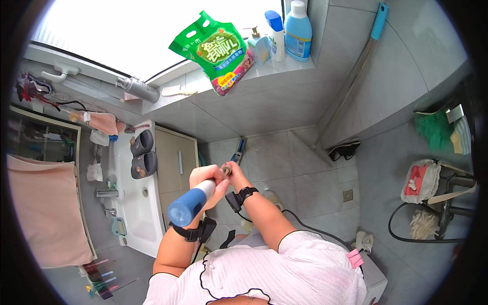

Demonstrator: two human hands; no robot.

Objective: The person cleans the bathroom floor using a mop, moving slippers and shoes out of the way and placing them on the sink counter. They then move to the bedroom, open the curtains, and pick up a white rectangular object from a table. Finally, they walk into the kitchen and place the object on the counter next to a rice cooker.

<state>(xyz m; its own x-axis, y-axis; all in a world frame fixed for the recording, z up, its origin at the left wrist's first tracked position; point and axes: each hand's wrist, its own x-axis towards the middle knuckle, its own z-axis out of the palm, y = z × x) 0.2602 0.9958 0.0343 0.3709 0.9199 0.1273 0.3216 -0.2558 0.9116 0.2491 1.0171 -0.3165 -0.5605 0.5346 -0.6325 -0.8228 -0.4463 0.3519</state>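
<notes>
A long-handled flat mop runs from near the camera down to the tiled floor. Its blue grip end point(187, 209) points up towards me. My left hand point(209, 182) is closed around the pale upper part of the handle. Just beyond it, my right hand point(235, 176) grips the shaft lower down. The narrow blue-and-grey mop head point(238, 150) shows past my hands, on the floor close to the wall under the window. My hands hide the middle of the shaft. Both wrists wear black straps with small boxes.
To the left stands a white washbasin point(137, 213) with dark slippers point(144, 164) on its rim, above a cabinet point(177, 152). A green detergent bag point(217, 53) and several bottles point(297, 34) line the sill. A blue-handled pole point(379, 23) leans at right. A floor drain point(348, 195) lies right.
</notes>
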